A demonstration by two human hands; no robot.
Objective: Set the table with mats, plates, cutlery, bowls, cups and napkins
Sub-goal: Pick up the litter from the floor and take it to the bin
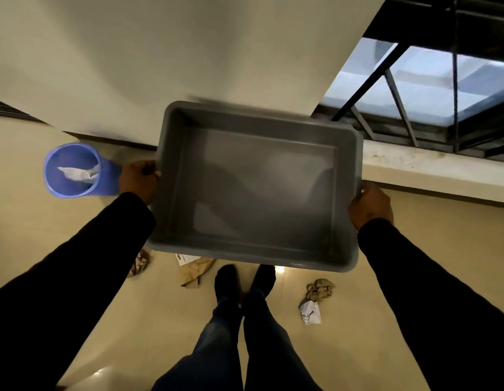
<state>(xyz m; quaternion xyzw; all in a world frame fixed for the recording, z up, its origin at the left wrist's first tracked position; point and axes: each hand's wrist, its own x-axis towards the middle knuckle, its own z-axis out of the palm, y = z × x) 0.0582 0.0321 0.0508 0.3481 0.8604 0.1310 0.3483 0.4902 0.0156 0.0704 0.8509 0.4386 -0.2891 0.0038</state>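
A grey plastic tub (pixel 256 190), rectangular with nothing inside it, hangs in front of me above the floor. My left hand (pixel 139 179) grips its left rim with curled fingers. My right hand (pixel 370 206) grips its right rim. Both arms wear black sleeves. No mats, plates, cutlery, bowls, cups or napkins are in view.
A blue waste bin (pixel 75 170) with crumpled paper inside stands on the beige tiled floor to the left. Crumpled paper (pixel 312 301) and a brown paper bag (pixel 195 268) lie near my feet. A pale wall (pixel 160 52) is ahead and a window with black bars (pixel 414 88) at the right.
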